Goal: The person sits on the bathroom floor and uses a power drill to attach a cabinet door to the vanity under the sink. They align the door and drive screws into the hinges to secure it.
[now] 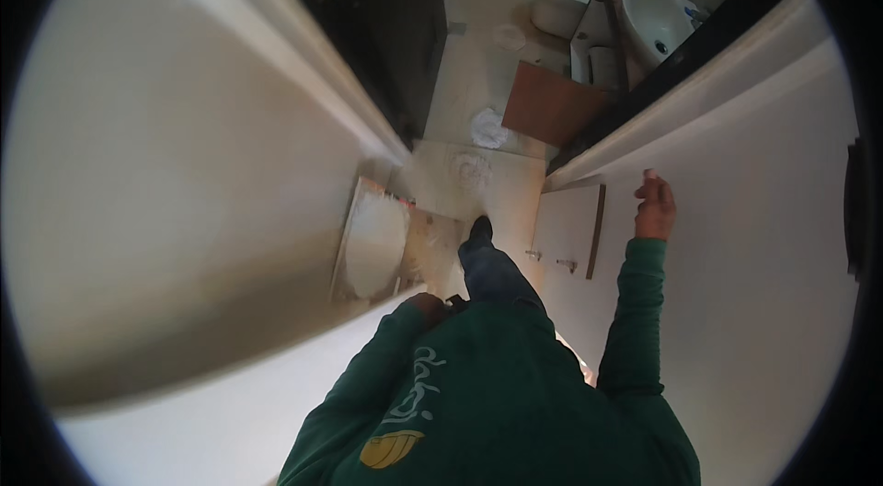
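My right hand (656, 207) is raised beside the white wall on the right. Its fingers are loosely bent and apart, and nothing shows in them. Low by my waist, my left hand (428, 306) is closed, mostly hidden against the green sleeve. A small dark object (455, 303) sticks out at its fingers; its kind cannot be made out. Ahead of my right hand, a white panel with metal hinges (566, 224) leans at the foot of the wall. Left of my forward foot, a board with a large whitish patch (375, 242) lies low by the wall.
Beyond the doorway stand a toilet (558, 3) and a white washbasin (655, 22). A brown board (552, 104) juts out at the doorway's right. A crumpled white thing (489, 128) lies on the floor near a pale smear (471, 170). A dark door (382, 26) borders the left.
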A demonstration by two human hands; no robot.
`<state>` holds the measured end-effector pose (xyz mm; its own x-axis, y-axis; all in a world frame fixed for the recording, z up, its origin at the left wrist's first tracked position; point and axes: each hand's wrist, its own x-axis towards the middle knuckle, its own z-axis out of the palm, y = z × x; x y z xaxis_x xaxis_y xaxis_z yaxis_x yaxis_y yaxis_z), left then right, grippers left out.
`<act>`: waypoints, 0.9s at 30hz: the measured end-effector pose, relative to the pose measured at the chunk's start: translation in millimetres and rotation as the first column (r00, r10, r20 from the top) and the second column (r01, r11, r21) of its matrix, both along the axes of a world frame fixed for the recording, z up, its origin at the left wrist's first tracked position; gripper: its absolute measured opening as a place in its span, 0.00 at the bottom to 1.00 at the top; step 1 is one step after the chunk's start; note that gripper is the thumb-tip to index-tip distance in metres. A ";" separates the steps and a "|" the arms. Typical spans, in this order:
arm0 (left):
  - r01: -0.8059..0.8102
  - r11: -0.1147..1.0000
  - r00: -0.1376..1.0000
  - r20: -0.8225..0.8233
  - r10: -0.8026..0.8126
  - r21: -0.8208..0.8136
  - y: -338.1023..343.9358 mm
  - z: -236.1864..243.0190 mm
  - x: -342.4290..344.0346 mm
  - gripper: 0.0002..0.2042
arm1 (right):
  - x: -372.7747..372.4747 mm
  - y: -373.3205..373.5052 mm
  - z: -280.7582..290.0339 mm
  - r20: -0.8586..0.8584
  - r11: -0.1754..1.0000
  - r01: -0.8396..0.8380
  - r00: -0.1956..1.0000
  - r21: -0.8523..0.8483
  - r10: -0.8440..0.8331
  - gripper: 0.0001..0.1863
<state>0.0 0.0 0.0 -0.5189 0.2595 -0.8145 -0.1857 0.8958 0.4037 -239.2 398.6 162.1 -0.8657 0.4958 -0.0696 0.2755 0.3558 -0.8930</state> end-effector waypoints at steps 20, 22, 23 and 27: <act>0.808 0.589 0.585 0.165 -0.794 -0.026 -10.7 94.9 -580.0 0.21 | -198.9 28.7 37.8 -0.065 0.700 0.672 0.731 0.241 -0.679 0.40; 0.843 0.538 0.527 0.217 -0.822 -0.011 -11.8 92.4 -605.1 0.23 | -200.0 23.6 42.4 -0.038 0.667 0.614 0.747 0.421 -0.664 0.40; 0.863 0.506 0.495 0.227 -0.838 -0.015 -13.9 73.5 -611.7 0.23 | -199.9 20.1 39.9 -0.016 0.659 0.605 0.742 0.447 -0.671 0.38; 0.879 0.475 0.471 0.198 -0.860 -0.027 7.1 60.0 -657.7 0.23 | -200.4 23.2 32.8 0.033 0.613 0.549 0.729 0.568 -0.683 0.29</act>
